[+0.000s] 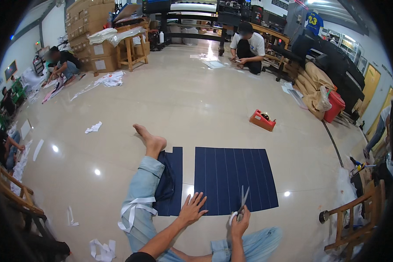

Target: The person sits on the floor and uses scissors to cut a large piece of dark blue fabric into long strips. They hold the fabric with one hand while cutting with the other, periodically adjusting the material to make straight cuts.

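Observation:
A dark blue sheet [233,174] with thin pale lines lies flat on the shiny floor in front of me. My right hand [239,222] grips white-handled scissors [241,203], blades parted and pointing away at the sheet's near edge. My left hand [192,208] rests flat with spread fingers on the near edge, between this sheet and a narrower dark blue strip [175,174]. That strip lies beside my outstretched left leg [142,192] in light jeans, partly folded against it. White paper strips [133,212] drape over that leg.
An orange tape dispenser [262,120] sits on the floor beyond the sheet. White scraps [93,127] dot the floor at left. Wooden chairs stand at right [358,218] and left [17,196]. People crouch at the back [247,46] and far left [63,63], by stacked cardboard boxes [91,26].

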Available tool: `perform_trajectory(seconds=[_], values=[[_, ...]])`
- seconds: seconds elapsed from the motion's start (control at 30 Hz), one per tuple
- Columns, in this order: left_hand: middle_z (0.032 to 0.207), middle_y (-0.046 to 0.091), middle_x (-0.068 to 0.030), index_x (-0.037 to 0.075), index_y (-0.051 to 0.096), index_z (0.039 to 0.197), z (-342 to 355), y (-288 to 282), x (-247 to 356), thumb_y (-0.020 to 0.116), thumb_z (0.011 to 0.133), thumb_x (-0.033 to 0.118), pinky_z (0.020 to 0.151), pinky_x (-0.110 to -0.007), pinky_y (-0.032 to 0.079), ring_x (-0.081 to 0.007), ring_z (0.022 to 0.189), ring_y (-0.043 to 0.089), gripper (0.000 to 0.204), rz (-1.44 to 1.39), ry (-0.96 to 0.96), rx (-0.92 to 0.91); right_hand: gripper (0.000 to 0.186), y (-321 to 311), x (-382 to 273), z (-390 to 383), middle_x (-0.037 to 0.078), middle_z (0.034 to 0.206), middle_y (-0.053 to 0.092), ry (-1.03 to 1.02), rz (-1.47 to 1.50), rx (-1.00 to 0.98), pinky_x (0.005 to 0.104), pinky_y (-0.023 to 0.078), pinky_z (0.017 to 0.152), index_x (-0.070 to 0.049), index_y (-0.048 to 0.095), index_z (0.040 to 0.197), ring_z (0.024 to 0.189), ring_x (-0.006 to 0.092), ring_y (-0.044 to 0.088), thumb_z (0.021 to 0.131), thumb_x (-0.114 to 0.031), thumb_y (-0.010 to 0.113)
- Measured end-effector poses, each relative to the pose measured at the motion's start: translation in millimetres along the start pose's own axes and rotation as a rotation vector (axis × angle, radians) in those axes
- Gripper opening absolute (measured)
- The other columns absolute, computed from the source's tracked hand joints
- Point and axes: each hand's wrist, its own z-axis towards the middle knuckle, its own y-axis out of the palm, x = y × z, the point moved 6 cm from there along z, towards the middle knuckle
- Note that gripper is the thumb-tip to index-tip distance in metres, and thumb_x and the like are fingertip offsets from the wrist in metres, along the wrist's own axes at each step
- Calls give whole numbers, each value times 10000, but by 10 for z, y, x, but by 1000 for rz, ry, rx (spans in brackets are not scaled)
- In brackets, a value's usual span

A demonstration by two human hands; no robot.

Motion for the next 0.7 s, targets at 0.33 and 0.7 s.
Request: perform_trajectory(seconds=[0.33,0.7], values=[[1661,285,-140,150,383,1579,-197,-173,-74,396,1040,598,1240,-551,191,-307,1552,212,702,-49,-35,42,650,-93,630,1208,203,1351,556,-52,-414,104,467,453,1059,-4,511,1417,1242,409,559,803,-2,723],[1672,253,-124,185,351,1595,563,11,-572,403,1021,632,1261,-537,147,-305,1558,184,730,28,-103,-15,628,123,742,1594,206,1338,564,-134,-415,44,471,449,1060,-12,522,1413,1239,400,557,818,-20,721]])
